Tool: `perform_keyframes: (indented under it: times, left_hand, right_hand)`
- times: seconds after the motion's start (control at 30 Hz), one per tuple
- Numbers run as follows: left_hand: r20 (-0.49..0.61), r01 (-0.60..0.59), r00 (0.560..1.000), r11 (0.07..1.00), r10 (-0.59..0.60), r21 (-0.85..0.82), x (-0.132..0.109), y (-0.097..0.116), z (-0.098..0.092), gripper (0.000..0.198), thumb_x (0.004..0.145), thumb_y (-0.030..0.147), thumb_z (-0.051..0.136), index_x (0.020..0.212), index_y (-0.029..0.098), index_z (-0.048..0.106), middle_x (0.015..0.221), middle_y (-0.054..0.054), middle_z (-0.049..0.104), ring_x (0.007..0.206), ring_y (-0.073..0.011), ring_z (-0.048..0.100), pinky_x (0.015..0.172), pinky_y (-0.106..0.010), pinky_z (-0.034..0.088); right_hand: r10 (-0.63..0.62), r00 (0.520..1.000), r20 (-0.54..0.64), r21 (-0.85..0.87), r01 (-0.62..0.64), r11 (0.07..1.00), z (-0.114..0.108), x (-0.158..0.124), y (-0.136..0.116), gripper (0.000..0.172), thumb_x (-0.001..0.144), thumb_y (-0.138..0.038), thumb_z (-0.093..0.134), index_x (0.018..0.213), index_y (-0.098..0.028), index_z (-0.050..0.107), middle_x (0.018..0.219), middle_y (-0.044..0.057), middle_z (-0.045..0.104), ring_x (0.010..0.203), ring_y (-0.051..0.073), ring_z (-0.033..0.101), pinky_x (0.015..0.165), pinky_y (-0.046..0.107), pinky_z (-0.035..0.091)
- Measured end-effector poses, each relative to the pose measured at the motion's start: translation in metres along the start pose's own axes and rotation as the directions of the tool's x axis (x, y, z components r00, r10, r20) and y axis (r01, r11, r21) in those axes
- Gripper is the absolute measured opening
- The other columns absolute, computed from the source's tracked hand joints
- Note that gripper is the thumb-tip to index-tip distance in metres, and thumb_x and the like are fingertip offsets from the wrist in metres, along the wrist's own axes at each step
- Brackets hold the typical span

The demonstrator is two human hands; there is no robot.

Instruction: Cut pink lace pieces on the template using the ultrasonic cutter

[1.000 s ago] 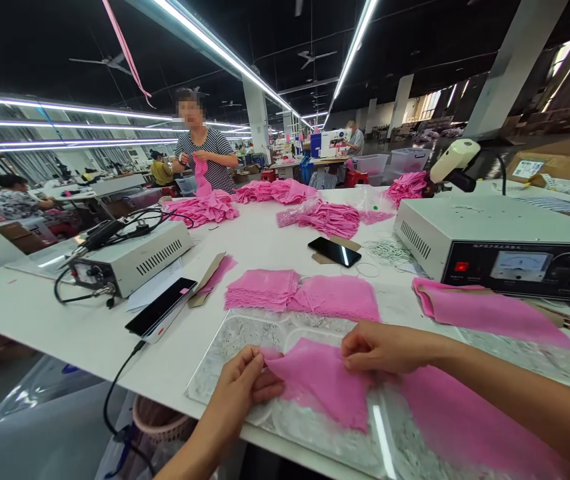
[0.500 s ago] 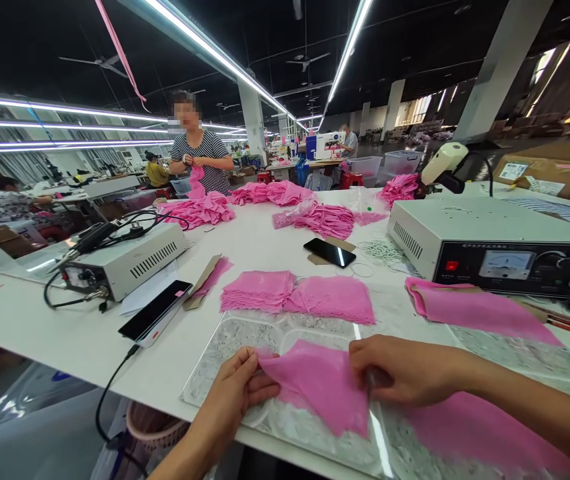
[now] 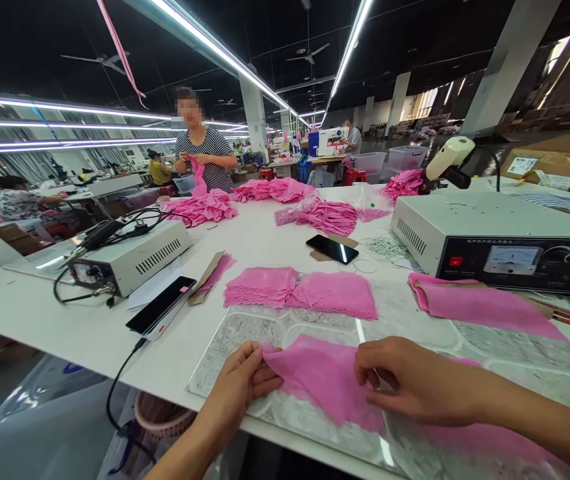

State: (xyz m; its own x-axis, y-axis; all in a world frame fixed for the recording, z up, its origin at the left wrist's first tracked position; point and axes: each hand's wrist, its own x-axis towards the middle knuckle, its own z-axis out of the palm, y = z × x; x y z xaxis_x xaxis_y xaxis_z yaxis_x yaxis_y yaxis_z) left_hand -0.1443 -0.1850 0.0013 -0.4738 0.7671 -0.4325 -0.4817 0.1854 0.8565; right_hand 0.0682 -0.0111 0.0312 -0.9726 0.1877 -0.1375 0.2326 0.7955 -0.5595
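Observation:
A thin pink cloth piece (image 3: 321,380) lies over the clear plastic sheet (image 3: 225,337) at the table's front edge. My left hand (image 3: 247,373) pinches its upper left corner between thumb and fingers. On its right side rests my right hand (image 3: 397,380), fingers curled down onto the cloth; whether the fingertips grip it is hard to make out. Just beyond are two neat stacks of pink pieces, a left stack (image 3: 261,287) and a right stack (image 3: 335,295). More pink cloth (image 3: 489,440) lies beneath my right forearm.
A black phone (image 3: 332,249) lies behind the stacks, another phone (image 3: 161,307) to the left. Grey machine boxes stand left (image 3: 135,257) and right (image 3: 509,217). Pink heaps (image 3: 332,217) cover the back. Across the table, a person in a striped top (image 3: 209,157) handles pink cloth.
The view has shifted slightly. My right hand has moved a little along the cloth's right side, its fingers looser. My left hand keeps its pinch on the corner.

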Motion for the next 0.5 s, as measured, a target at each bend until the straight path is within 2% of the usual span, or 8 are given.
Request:
perform_keyframes:
  times: [0.17,0.27,0.3,0.4,0.5]
  left_hand:
    - [-0.013,0.011,1.000,1.000,-0.011,0.009,-0.003,0.004,0.003,0.015,0.091,0.024,0.061,0.081,0.016,0.053,0.085,-0.006,0.071,0.075,-0.0163,0.073,0.075,-0.028,0.058]
    - [-0.011,0.010,1.000,1.000,-0.009,0.017,-0.006,0.006,0.003,0.017,0.090,0.023,0.062,0.078,0.016,0.052,0.081,-0.005,0.070,0.070,-0.0149,0.072,0.073,-0.027,0.058]
    - [-0.009,0.006,1.000,1.000,-0.006,0.019,-0.006,0.007,0.003,0.019,0.090,0.024,0.063,0.077,0.016,0.051,0.080,-0.005,0.070,0.069,-0.0147,0.072,0.072,-0.027,0.058]
    - [-0.009,-0.012,1.000,1.000,0.012,0.025,0.000,0.011,0.004,0.021,0.089,0.024,0.063,0.075,0.016,0.050,0.080,-0.006,0.071,0.070,-0.0157,0.072,0.072,-0.028,0.058]
    - [-0.024,-0.062,0.998,0.997,0.063,0.036,0.017,0.017,0.013,0.018,0.089,0.020,0.059,0.074,0.016,0.049,0.083,-0.008,0.071,0.068,-0.0146,0.071,0.072,-0.028,0.058]
  right_hand:
    - [-0.098,0.995,0.003,-0.098,0.098,0.990,0.028,0.009,-0.023,0.018,0.072,-0.019,0.064,0.089,-0.018,0.059,0.090,0.005,0.065,0.076,0.022,0.059,0.065,0.030,0.038]
    - [-0.153,0.988,-0.026,-0.131,0.148,0.980,0.040,0.017,-0.026,0.005,0.079,-0.014,0.054,0.082,-0.017,0.056,0.085,0.006,0.064,0.071,0.020,0.057,0.061,0.029,0.035]
    - [-0.156,0.986,-0.052,-0.098,0.150,0.984,0.040,0.018,-0.025,0.007,0.081,-0.012,0.051,0.079,-0.018,0.055,0.082,0.005,0.063,0.068,0.018,0.055,0.060,0.028,0.034]
    - [-0.098,0.987,-0.131,0.047,0.105,0.993,0.031,0.022,-0.014,0.012,0.082,-0.014,0.048,0.071,-0.019,0.051,0.073,0.002,0.058,0.062,0.015,0.049,0.058,0.027,0.034]
    - [-0.033,0.986,-0.165,0.113,0.052,0.992,0.009,0.027,0.003,0.019,0.087,-0.026,0.045,0.071,-0.019,0.053,0.070,0.002,0.056,0.061,0.015,0.048,0.058,0.026,0.036]
